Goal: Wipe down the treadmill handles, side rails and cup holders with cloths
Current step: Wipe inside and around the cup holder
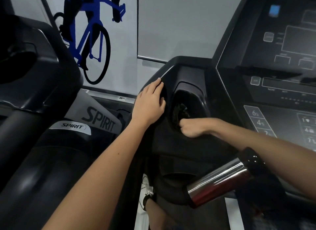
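Observation:
The treadmill's black console wing holds a deep cup holder [196,99]. My right hand [191,128] reaches into it from the right with fingers curled, gripping a dark cloth [179,110] that lies bunched inside the well. My left hand [150,105] rests with straight fingers on the wing's outer left edge, just left of the cup holder. A chrome grip handle [217,180] with a black end juts out below my right forearm.
The control panel [282,75] with displays and number keys fills the right side. A neighbouring treadmill [30,75] marked SPIRIT stands at the left. Behind is a wall with a blue cyclist graphic [90,33]. My white shoe [147,193] shows below on the floor.

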The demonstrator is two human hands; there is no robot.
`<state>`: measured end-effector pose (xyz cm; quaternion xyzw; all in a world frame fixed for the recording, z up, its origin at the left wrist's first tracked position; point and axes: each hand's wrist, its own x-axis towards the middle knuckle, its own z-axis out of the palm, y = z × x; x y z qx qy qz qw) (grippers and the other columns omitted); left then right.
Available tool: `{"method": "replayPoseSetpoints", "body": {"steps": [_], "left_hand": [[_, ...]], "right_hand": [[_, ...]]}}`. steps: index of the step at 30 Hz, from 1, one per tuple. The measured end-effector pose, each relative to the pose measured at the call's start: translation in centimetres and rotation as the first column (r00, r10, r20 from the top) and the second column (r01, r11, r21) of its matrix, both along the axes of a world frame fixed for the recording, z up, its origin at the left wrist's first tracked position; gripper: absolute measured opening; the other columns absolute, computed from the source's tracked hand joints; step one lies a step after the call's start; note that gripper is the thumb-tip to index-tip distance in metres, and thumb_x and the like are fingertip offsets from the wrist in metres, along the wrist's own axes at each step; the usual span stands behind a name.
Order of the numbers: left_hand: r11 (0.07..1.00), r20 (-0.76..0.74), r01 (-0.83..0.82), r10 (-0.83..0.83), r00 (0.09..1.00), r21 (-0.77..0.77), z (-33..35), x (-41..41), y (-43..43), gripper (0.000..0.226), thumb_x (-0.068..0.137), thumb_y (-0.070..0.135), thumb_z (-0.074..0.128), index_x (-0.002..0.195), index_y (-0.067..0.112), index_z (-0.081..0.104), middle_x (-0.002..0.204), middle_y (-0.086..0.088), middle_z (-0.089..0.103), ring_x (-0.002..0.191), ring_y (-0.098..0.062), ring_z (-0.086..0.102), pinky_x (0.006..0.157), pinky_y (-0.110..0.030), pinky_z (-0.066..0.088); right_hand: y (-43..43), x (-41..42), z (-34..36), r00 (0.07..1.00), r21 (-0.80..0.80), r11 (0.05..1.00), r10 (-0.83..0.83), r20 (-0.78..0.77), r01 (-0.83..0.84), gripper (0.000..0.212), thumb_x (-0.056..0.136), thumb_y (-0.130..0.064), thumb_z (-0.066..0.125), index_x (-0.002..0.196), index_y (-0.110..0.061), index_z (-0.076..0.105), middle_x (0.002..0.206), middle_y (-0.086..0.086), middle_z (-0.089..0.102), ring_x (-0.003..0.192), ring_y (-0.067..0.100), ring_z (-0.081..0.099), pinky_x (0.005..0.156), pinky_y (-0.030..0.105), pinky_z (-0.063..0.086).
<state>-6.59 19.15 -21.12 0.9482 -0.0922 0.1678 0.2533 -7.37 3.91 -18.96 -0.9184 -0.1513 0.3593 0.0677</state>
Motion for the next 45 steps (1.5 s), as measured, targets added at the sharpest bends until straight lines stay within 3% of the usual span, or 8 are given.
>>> {"method": "replayPoseSetpoints", "body": {"steps": [3, 8, 17, 21, 24, 33, 39, 45], "left_hand": [[1.000, 0.011, -0.005, 0.005, 1.000, -0.004, 0.0, 0.0, 0.0, 0.054, 0.092, 0.021, 0.046, 0.144, 0.012, 0.032, 0.153, 0.002, 0.027, 0.137, -0.018, 0.030, 0.112, -0.036, 0.029], [1.000, 0.007, -0.008, 0.008, 1.000, -0.019, -0.1, -0.1, 0.0, 0.053, 0.092, 0.019, 0.046, 0.144, 0.012, 0.033, 0.153, 0.002, 0.028, 0.137, -0.018, 0.030, 0.112, -0.037, 0.028], [0.998, -0.016, -0.022, 0.022, 1.000, -0.057, 0.2, -0.1, 0.0, 0.054, 0.091, 0.020, 0.048, 0.143, 0.015, 0.035, 0.152, 0.005, 0.029, 0.138, -0.015, 0.029, 0.111, -0.038, 0.031], [0.997, -0.012, -0.025, 0.024, 1.000, -0.075, 0.1, -0.1, 0.0, 0.053, 0.090, 0.020, 0.049, 0.142, 0.015, 0.036, 0.152, 0.005, 0.030, 0.137, -0.015, 0.030, 0.111, -0.038, 0.031], [0.997, -0.010, -0.022, 0.021, 1.000, -0.076, 0.2, -0.2, 0.0, 0.052, 0.091, 0.020, 0.048, 0.142, 0.014, 0.037, 0.152, 0.005, 0.030, 0.137, -0.015, 0.030, 0.112, -0.037, 0.030], [0.996, -0.023, -0.021, 0.019, 1.000, -0.090, 0.2, -0.1, 0.1, 0.053, 0.091, 0.020, 0.049, 0.142, 0.015, 0.037, 0.152, 0.006, 0.031, 0.137, -0.015, 0.031, 0.109, -0.036, 0.033], [0.993, -0.017, -0.017, 0.015, 1.000, -0.113, 0.2, -0.2, 0.1, 0.053, 0.090, 0.019, 0.050, 0.141, 0.015, 0.038, 0.151, 0.006, 0.032, 0.137, -0.015, 0.032, 0.110, -0.036, 0.033], [0.992, -0.010, -0.006, 0.005, 1.000, -0.123, 0.1, 0.0, 0.3, 0.053, 0.090, 0.020, 0.050, 0.142, 0.016, 0.038, 0.151, 0.006, 0.031, 0.137, -0.014, 0.030, 0.111, -0.037, 0.030]], "right_hand": [[0.9, 0.1, 0.6, 0.978, -0.259, 0.955, 0.179, 0.107, -0.146, 0.037, 0.095, -0.010, 0.040, 0.130, -0.003, 0.047, 0.137, 0.018, 0.045, 0.127, 0.033, 0.042, 0.099, 0.039, 0.037], [2.3, 0.2, 0.8, 0.878, -0.540, 0.792, 0.442, 0.185, -0.285, 0.040, 0.091, -0.004, 0.044, 0.131, -0.006, 0.048, 0.136, 0.011, 0.047, 0.123, 0.030, 0.048, 0.092, 0.036, 0.042], [1.2, 0.7, 1.5, 0.951, -0.263, 0.925, 0.302, 0.067, -0.275, 0.030, 0.091, -0.007, 0.041, 0.111, 0.007, 0.058, 0.117, 0.020, 0.061, 0.093, 0.029, 0.055, 0.073, 0.027, 0.040], [0.0, -0.1, 1.3, 0.928, -0.285, 0.909, 0.351, 0.125, -0.305, 0.037, 0.095, -0.009, 0.037, 0.127, 0.006, 0.047, 0.142, 0.022, 0.039, 0.127, 0.037, 0.038, 0.107, 0.039, 0.027], [0.3, -0.2, 0.6, 0.971, -0.204, 0.953, 0.237, 0.038, -0.225, 0.035, 0.097, -0.003, 0.030, 0.119, 0.011, 0.053, 0.130, 0.024, 0.051, 0.120, 0.034, 0.046, 0.098, 0.029, 0.030], [2.0, 0.8, 0.4, 0.815, -0.590, 0.731, 0.544, 0.201, -0.342, 0.037, 0.094, -0.016, 0.038, 0.128, -0.010, 0.051, 0.132, 0.012, 0.052, 0.119, 0.033, 0.049, 0.094, 0.043, 0.040], [1.0, 1.6, 1.7, 0.992, -0.004, 0.992, 0.126, -0.007, -0.126, 0.031, 0.093, -0.009, 0.034, 0.101, 0.003, 0.061, 0.104, 0.017, 0.063, 0.082, 0.023, 0.056, 0.070, 0.027, 0.039], [-0.7, -0.1, -1.4, 0.939, 0.581, 0.747, -0.330, -0.101, 0.325, 0.054, 0.093, -0.021, 0.047, 0.141, -0.007, 0.028, 0.136, 0.005, 0.046, 0.124, 0.018, 0.043, 0.109, 0.034, 0.034]]}}
